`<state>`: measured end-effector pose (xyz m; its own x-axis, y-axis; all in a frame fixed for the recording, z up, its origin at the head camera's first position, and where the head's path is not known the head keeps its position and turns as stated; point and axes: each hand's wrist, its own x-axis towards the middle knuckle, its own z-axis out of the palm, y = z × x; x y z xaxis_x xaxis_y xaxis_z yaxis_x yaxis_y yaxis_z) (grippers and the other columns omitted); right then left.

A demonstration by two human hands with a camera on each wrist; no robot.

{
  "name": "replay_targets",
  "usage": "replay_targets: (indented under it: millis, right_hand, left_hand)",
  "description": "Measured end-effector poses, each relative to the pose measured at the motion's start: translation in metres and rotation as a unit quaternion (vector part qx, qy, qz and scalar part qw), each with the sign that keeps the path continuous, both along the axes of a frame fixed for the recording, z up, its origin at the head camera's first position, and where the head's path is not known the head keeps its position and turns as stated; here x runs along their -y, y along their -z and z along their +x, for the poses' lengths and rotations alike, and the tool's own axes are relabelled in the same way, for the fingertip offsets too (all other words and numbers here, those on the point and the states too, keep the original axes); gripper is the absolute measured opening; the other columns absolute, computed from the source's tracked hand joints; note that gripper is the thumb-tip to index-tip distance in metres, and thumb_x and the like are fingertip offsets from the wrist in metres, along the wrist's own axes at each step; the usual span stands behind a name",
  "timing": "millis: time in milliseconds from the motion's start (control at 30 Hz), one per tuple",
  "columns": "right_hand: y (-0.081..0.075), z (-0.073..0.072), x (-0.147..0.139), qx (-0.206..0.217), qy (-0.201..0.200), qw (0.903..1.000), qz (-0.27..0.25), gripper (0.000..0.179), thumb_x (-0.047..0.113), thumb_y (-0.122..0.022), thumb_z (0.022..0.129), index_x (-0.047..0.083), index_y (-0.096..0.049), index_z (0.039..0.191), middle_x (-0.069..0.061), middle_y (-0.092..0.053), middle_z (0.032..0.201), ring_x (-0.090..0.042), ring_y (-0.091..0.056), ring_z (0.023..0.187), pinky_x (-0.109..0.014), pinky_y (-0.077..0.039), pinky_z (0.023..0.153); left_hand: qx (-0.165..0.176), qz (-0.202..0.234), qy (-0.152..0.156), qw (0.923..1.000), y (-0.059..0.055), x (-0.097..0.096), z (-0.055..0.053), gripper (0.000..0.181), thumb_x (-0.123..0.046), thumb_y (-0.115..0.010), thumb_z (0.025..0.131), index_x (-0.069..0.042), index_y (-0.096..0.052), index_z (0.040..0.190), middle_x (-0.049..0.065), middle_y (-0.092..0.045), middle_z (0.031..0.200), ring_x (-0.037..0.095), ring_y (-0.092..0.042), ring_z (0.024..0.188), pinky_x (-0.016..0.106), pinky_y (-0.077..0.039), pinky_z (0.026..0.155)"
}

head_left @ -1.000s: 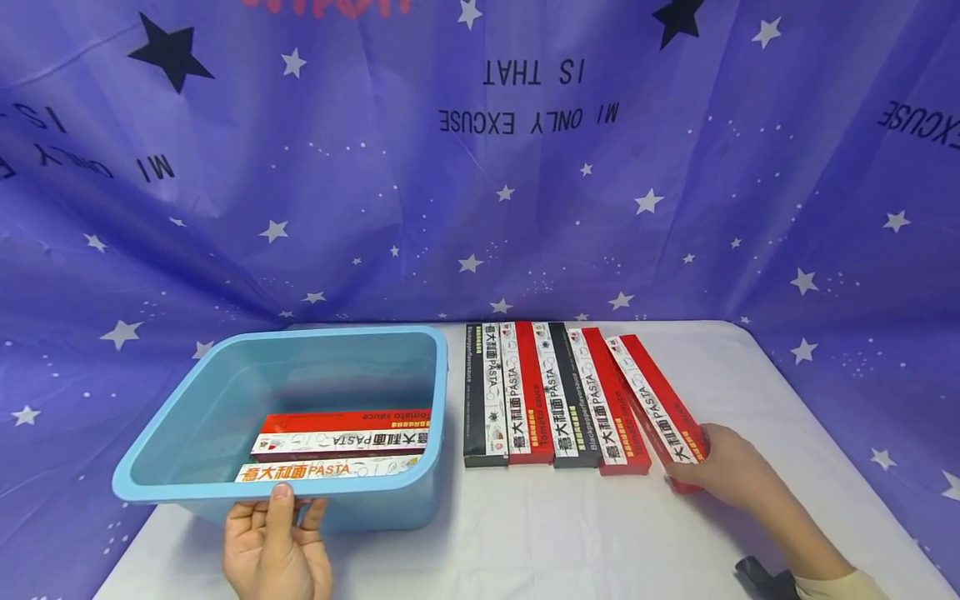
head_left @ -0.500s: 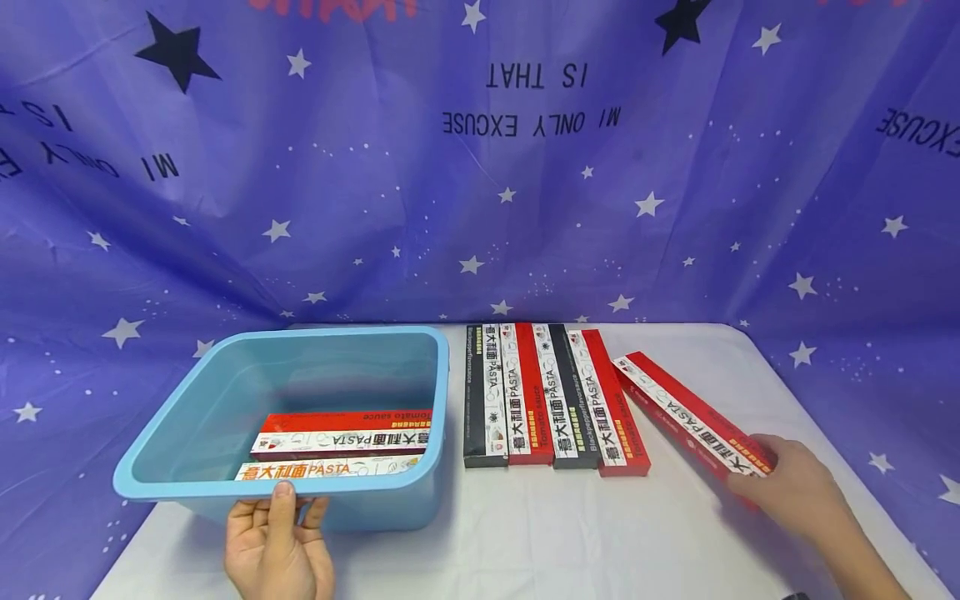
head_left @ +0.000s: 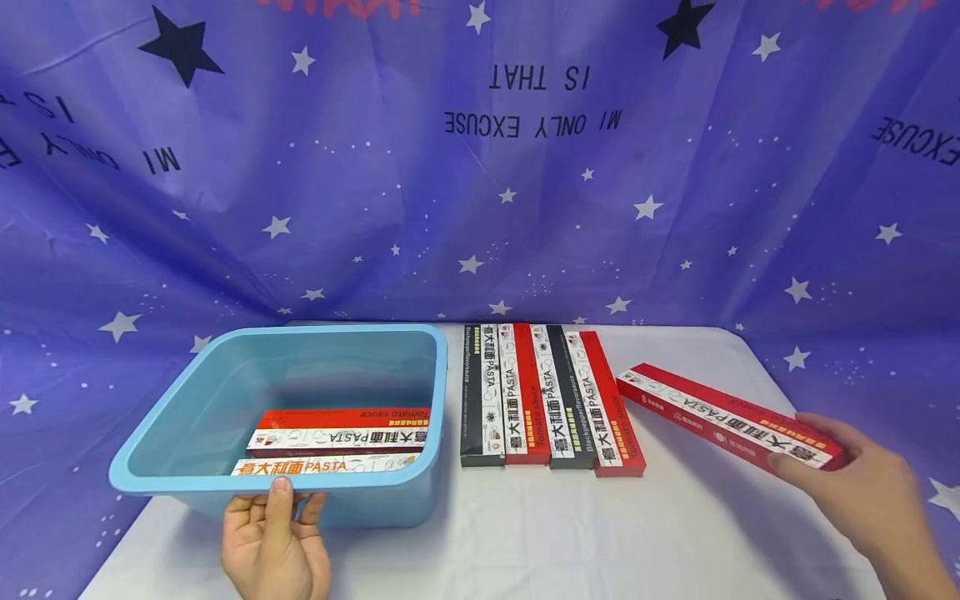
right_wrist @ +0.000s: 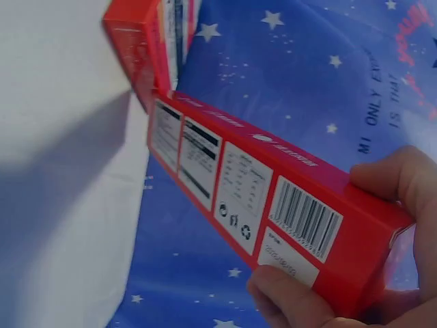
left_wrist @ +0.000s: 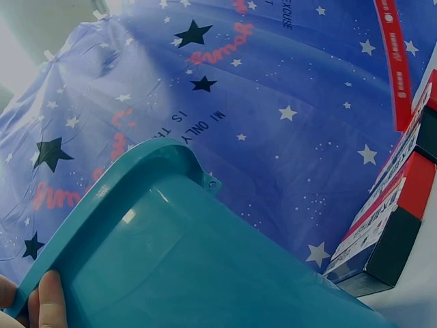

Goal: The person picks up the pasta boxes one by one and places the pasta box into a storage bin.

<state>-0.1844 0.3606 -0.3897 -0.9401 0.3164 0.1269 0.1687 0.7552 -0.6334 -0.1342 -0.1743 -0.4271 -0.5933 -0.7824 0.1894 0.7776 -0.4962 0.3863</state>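
Observation:
My right hand (head_left: pixel 862 479) grips the near end of a red tomato-sauce pasta box (head_left: pixel 731 417), tilted and raised off the table, its shadow falling below. In the right wrist view a barcode and printed panels show on the pasta box (right_wrist: pixel 239 184), with thumb and fingers on opposite sides. At the left, my left hand (head_left: pixel 277 542) pinches the front rim of a blue plastic basin (head_left: pixel 277 333), thumb on top and fingers underneath. Inside the basin lie a red pasta box (head_left: pixel 337 425) and a white-faced pasta box with orange lettering (head_left: pixel 322 468), partly hidden by the rim.
Right of the basin, several pasta boxes lie side by side, among them a black one (head_left: pixel 472 400) and a red one (head_left: pixel 611 408). They rest on a white-covered table (head_left: pixel 555 533). A purple star-patterned cloth (head_left: pixel 480 208) hangs behind.
My right hand has drawn the red pasta box rightward, away from the row, turning it more sideways and lifting it. My left hand stays on the basin rim.

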Motion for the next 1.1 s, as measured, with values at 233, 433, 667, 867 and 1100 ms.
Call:
replay_targets:
  millis: [233,433,667,867,1100]
  right_hand:
    - [-0.020,0.011,0.016,-0.035,-0.008,0.9989,-0.031,0.073,0.039,-0.085,0.076,0.033,-0.053,0.141,0.011,-0.063,0.081,-0.002,-0.051,0.071,-0.023,-0.043,0.047]
    - [-0.047,0.015,0.042,-0.074,-0.058,0.9948,-0.038,0.071,0.030,-0.087,0.075,0.032,-0.056,0.138,0.012,-0.069,0.083,-0.003,-0.058,0.070,-0.022,-0.045,0.049]
    - [-0.077,0.011,0.078,-0.125,-0.145,0.9751,-0.112,0.071,0.005,-0.085,0.074,0.019,-0.057,0.138,0.011,-0.067,0.108,-0.005,-0.063,0.082,-0.018,-0.056,0.057]
    - [-0.109,-0.005,0.115,-0.165,-0.248,0.9441,-0.141,0.065,-0.008,-0.079,0.076,0.009,-0.058,0.134,-0.006,-0.061,0.118,-0.016,-0.062,0.087,-0.023,-0.060,0.060]
    - [-0.149,-0.025,0.159,-0.150,-0.324,0.9256,-0.126,0.062,-0.002,-0.081,0.077,0.014,-0.060,0.133,-0.009,-0.060,0.111,-0.024,-0.061,0.085,-0.028,-0.060,0.058]
  left_hand:
    - [0.004,0.002,0.001,1.0000,-0.002,0.000,-0.001,0.020,0.018,-0.057,0.090,0.015,-0.045,0.105,0.024,-0.059,0.091,0.027,-0.066,0.069,0.036,-0.063,0.060]
    - [0.005,-0.004,-0.003,1.0000,-0.001,-0.001,-0.001,0.019,0.016,-0.057,0.090,0.015,-0.046,0.105,0.024,-0.059,0.091,0.027,-0.066,0.069,0.036,-0.063,0.061]
    - [-0.002,-0.015,-0.006,0.9999,0.000,0.000,0.001,0.018,0.017,-0.056,0.090,0.015,-0.045,0.105,0.024,-0.058,0.091,0.027,-0.066,0.071,0.036,-0.063,0.063]
    - [-0.003,-0.004,-0.005,1.0000,0.002,0.001,0.001,0.019,0.019,-0.053,0.091,0.016,-0.044,0.106,0.024,-0.058,0.091,0.027,-0.065,0.070,0.035,-0.063,0.060]
    - [-0.012,-0.003,-0.006,0.9999,0.003,0.001,0.000,0.020,0.021,-0.052,0.090,0.016,-0.044,0.108,0.025,-0.059,0.092,0.028,-0.066,0.070,0.036,-0.063,0.060]
